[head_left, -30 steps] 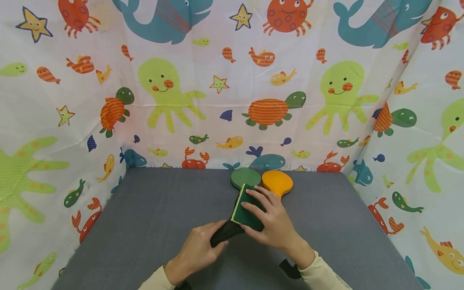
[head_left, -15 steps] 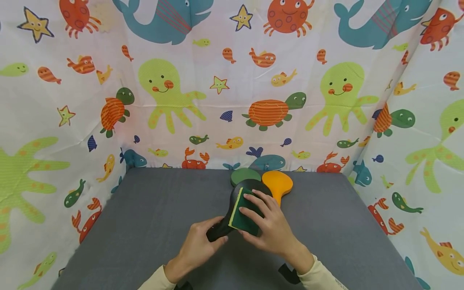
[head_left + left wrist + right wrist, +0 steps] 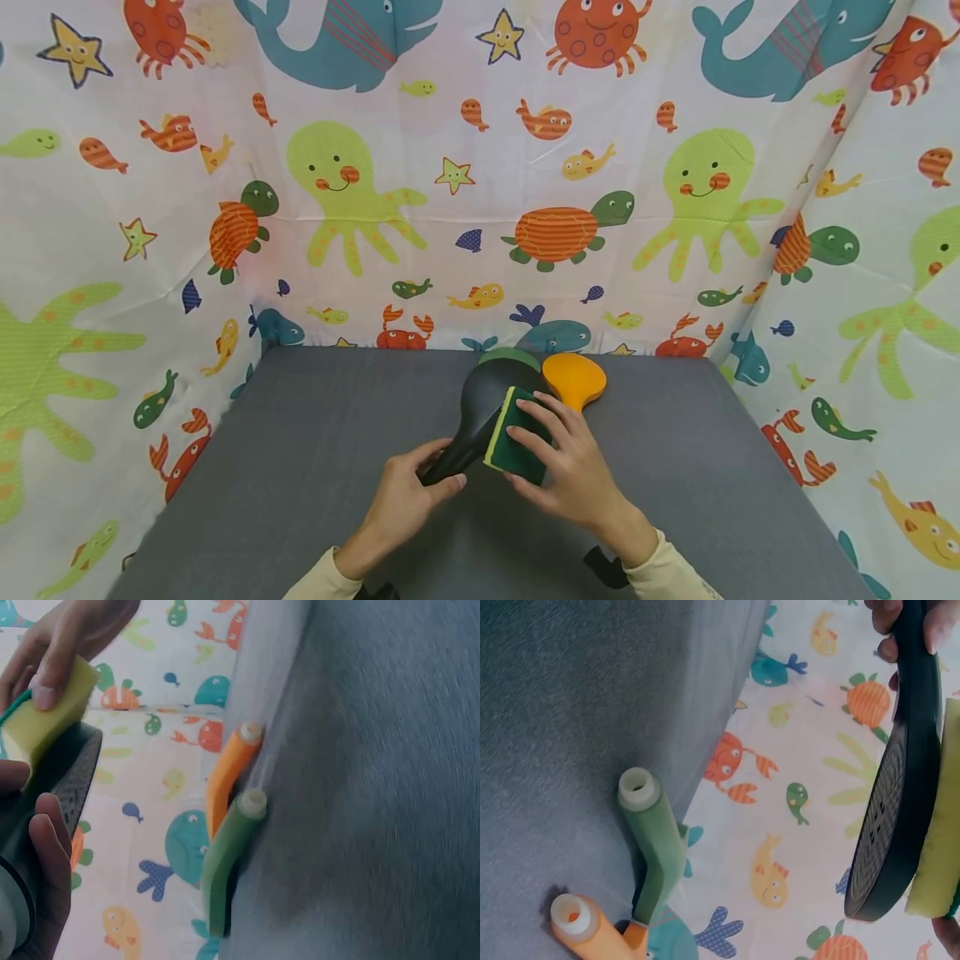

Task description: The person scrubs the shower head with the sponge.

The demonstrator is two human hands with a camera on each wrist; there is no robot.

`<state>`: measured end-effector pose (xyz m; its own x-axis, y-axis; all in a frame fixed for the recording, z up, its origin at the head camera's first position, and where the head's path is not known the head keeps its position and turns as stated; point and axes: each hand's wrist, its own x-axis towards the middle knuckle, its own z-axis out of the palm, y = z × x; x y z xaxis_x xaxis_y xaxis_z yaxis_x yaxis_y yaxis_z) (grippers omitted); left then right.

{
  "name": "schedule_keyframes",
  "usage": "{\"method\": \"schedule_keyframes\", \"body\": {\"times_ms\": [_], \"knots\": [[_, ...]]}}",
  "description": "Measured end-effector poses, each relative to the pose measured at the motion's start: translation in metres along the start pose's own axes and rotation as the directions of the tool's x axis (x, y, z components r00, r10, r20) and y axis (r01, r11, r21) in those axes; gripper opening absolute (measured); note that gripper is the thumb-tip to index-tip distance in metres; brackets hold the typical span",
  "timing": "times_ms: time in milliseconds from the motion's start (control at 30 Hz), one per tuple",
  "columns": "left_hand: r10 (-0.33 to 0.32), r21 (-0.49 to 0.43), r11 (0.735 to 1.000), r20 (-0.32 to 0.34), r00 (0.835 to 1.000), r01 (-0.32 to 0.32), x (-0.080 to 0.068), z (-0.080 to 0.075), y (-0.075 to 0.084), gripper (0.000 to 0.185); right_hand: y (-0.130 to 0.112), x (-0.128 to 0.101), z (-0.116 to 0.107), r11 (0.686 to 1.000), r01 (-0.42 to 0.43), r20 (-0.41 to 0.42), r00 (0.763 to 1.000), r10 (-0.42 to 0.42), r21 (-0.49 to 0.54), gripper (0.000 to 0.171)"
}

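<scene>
My left hand grips the handle of a black round paddle, lifted off the grey table. My right hand presses a green and yellow sponge against the paddle's face near its right edge. In the left wrist view the sponge's yellow side lies on the black paddle. The right wrist view shows the black paddle edge on, with the sponge behind it.
A green paddle and an orange paddle lie side by side at the table's far edge, seen also as green paddle and orange paddle. A sea-animal printed cloth walls the table on three sides.
The black paddle's head has come out from under the sponge, up and to the left. The sponge now sits at its lower right edge. My left hand shifted slightly left.
</scene>
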<state>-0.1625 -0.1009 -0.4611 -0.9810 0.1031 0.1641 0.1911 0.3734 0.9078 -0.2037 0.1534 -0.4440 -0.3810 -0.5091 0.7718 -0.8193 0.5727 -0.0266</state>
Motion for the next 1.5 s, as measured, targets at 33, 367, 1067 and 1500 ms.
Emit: {"method": "schedule_keyframes", "body": {"times_ms": [33, 367, 1067, 1500], "knots": [[-0.019, -0.016, 1.0, 0.007, 1.0, 0.019, 0.0, -0.001, 0.0, 0.047, 0.001, -0.001, 0.0, 1.0, -0.001, -0.003, 1.0, 0.001, 0.0, 0.046], [-0.116, -0.144, 0.982, 0.023, 0.993, 0.118, 0.002, -0.005, 0.0, 0.053, 0.018, -0.007, -0.006, 0.999, -0.045, -0.049, 0.998, 0.046, 0.006, 0.049], [-0.172, -0.322, 0.931, 0.026, 0.985, 0.172, 0.002, -0.007, 0.004, 0.054, 0.027, -0.01, -0.013, 0.992, -0.124, -0.069, 0.99, 0.123, -0.017, 0.055], [-0.192, -0.326, 0.926, 0.02, 0.981, 0.188, 0.004, -0.008, 0.006, 0.049, 0.018, -0.008, -0.007, 0.996, -0.092, -0.092, 0.991, 0.092, 0.01, 0.05]]}}
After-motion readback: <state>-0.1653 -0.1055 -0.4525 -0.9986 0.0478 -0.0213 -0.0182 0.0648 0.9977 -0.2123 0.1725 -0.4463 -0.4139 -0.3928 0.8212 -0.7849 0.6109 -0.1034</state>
